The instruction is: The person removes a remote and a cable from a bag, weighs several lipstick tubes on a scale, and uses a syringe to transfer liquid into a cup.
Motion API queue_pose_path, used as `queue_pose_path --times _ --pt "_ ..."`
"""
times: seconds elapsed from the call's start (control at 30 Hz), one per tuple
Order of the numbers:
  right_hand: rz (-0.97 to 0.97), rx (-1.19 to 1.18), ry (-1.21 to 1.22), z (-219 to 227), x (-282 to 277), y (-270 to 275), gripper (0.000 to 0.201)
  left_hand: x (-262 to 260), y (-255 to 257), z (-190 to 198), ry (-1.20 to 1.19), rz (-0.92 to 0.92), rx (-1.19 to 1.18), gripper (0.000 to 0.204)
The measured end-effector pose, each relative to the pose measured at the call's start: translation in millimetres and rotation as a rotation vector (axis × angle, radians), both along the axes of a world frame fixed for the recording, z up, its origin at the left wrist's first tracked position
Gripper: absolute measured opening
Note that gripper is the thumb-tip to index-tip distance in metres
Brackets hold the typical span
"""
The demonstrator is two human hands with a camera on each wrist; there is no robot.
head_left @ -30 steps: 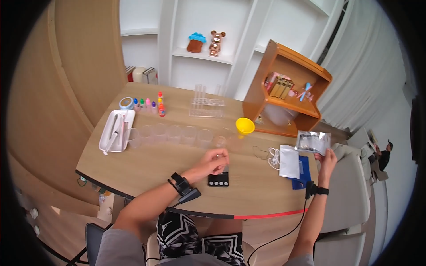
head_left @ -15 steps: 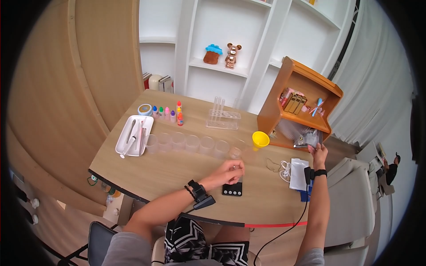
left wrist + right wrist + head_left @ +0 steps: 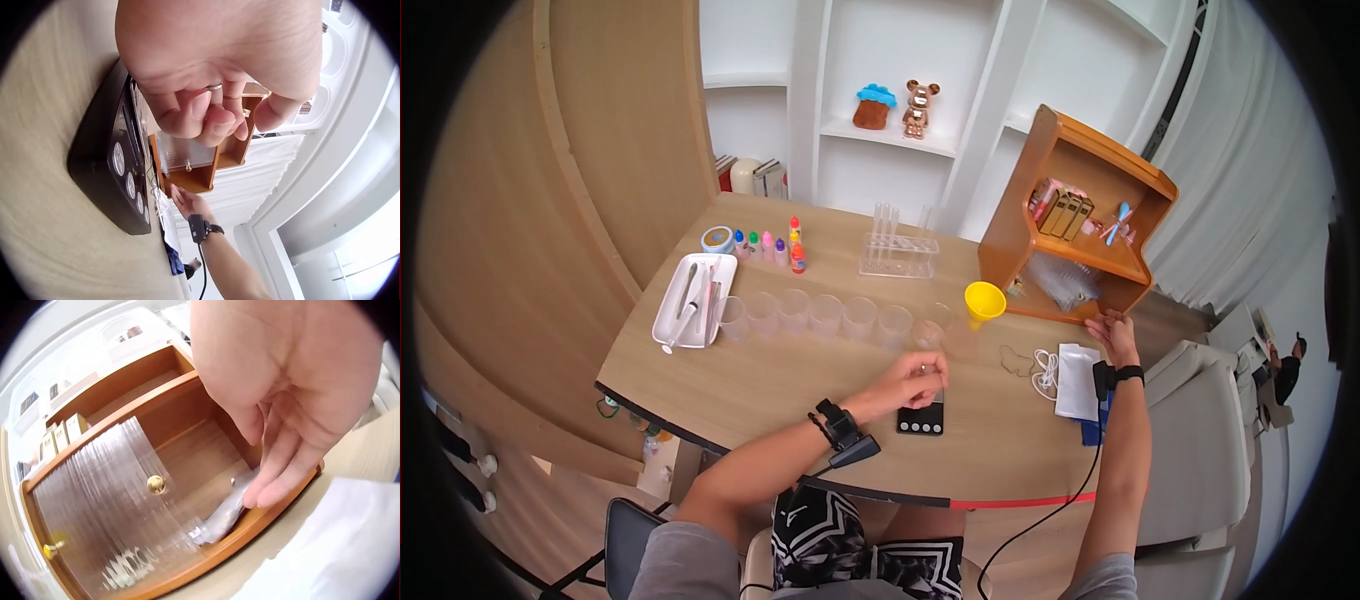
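My left hand [image 3: 915, 380] hovers over a small black digital scale [image 3: 920, 418], its fingers loosely curled with nothing between them. At the lower compartment of the wooden cabinet [image 3: 1010, 235], my right hand [image 3: 1112, 335] reaches in from the front right corner. In the right wrist view its fingers are fairly straight, and the fingertips are right at a silver foil packet [image 3: 224, 519] lying inside the compartment. A clear ribbed sliding door [image 3: 106, 500] with a gold knob [image 3: 156, 484] covers the compartment's other side.
Left of the cabinet stand a yellow funnel [image 3: 985, 300] and a row of clear cups [image 3: 826, 315]. Behind are a test tube rack [image 3: 898, 262] and small colour bottles [image 3: 768, 248]. A white tray [image 3: 665, 325] holds tools. A white packet [image 3: 1078, 380] and white cable [image 3: 1045, 372] lie front right.
My right hand has carried the silver packet from above the table's right side into the cabinet's lower compartment, and its fingers have loosened from it. The left hand has stayed over the scale.
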State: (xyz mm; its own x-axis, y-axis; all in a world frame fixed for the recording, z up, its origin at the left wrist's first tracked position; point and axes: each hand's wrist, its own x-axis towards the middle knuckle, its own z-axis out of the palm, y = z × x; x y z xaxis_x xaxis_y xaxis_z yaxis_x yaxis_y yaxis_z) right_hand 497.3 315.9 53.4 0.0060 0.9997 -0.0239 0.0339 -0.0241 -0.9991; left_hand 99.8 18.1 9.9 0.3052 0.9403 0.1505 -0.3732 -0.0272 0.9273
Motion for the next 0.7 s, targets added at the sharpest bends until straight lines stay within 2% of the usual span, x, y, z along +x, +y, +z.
queue_pose_path --times 0.03,0.1,0.13,0.17,0.23,0.27,0.3,0.37,0.4,0.47,0.5,0.57,0.63,0.7 --pt "-0.01 -0.002 -0.005 1.6 5.3 -1.3 0.04 -0.3 0.5 0.8 -0.005 0.004 0.0 0.012" --pt "0.02 0.075 -0.325 8.1 14.1 -9.6 0.033 -0.1 -1.1 3.5 -0.006 0.003 -0.004 0.011" --pt "-0.01 0.144 -0.367 7.3 18.8 -18.4 0.025 -0.6 -1.1 3.1 -0.009 0.007 -0.009 0.01" --pt "-0.02 0.143 -0.373 6.6 26.6 -22.5 0.025 -1.0 -1.2 2.6 -0.013 0.013 -0.014 0.01" --pt "0.154 0.226 -0.752 4.7 41.4 -31.2 0.02 -1.2 -0.8 0.7 -0.018 0.007 -0.016 0.01" --pt "0.12 0.312 -0.951 5.7 41.0 -42.0 0.015 -1.0 0.1 -1.1 -0.024 0.018 -0.015 0.01" --pt "0.127 0.399 -1.04 8.1 38.6 -55.6 0.016 -1.1 0.7 -1.6 -0.029 0.029 -0.013 0.009" --pt "0.147 0.369 -1.151 13.1 31.3 -78.5 0.032 -0.4 -0.4 1.6 -0.014 0.029 0.004 0.01" --pt "0.138 0.37 -1.155 12.7 27.6 -86.4 0.032 -0.2 -0.9 3.0 -0.002 0.05 0.004 0.01" --pt "0.082 0.217 -1.21 10.4 19.5 -100.4 0.054 -1.3 -2.4 5.7 0.012 0.07 0.014 0.009" --pt "0.073 0.226 -1.211 9.7 15.3 -105.8 0.054 -1.6 -2.8 5.7 0.017 0.073 0.017 0.009" --pt "0.075 0.225 -1.11 4.8 11.1 -113.4 0.068 -1.6 -1.6 5.3 0.022 0.078 0.034 0.009" --pt "0.051 0.249 -1.016 -14.5 22.4 -100.5 0.069 -2.9 -0.9 2.7 0.005 0.076 0.022 0.008" --pt "-0.011 0.316 -0.828 -20.5 28.2 -96.7 0.05 -3.0 -0.9 2.7 -0.008 0.08 0.033 0.008"
